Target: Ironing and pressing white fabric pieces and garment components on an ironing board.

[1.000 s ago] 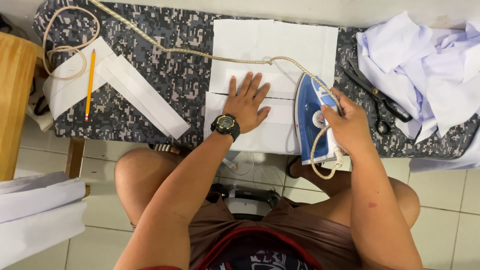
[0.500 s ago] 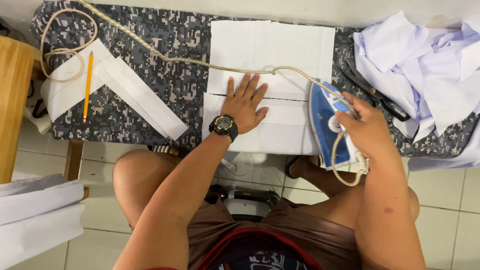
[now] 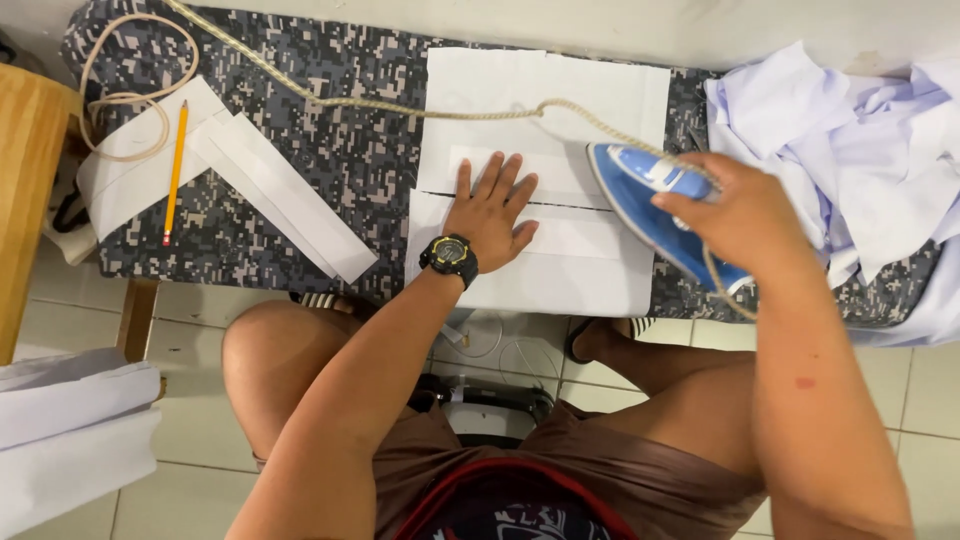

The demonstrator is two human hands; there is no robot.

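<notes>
My left hand point(image 3: 492, 205), with a black watch on the wrist, lies flat with fingers spread on white fabric pieces point(image 3: 545, 110) laid on a camouflage-patterned ironing board point(image 3: 340, 140). My right hand point(image 3: 735, 212) grips the handle of a blue and white iron point(image 3: 650, 195), tilted with its tip raised toward the upper left, at the right edge of the white fabric. The iron's braided beige cord point(image 3: 330, 100) runs from it across the board to the upper left.
A yellow pencil point(image 3: 175, 170) and folded white strips point(image 3: 280, 195) lie on the board's left part. A heap of white cloth point(image 3: 850, 150) sits at the right. A wooden surface point(image 3: 25, 190) stands left, white folded sheets point(image 3: 70, 420) lower left, tiled floor below.
My right hand has carried the iron from beyond the fabric's lower right edge up and left onto the white fabric's right side. My left hand has stayed pressed flat.
</notes>
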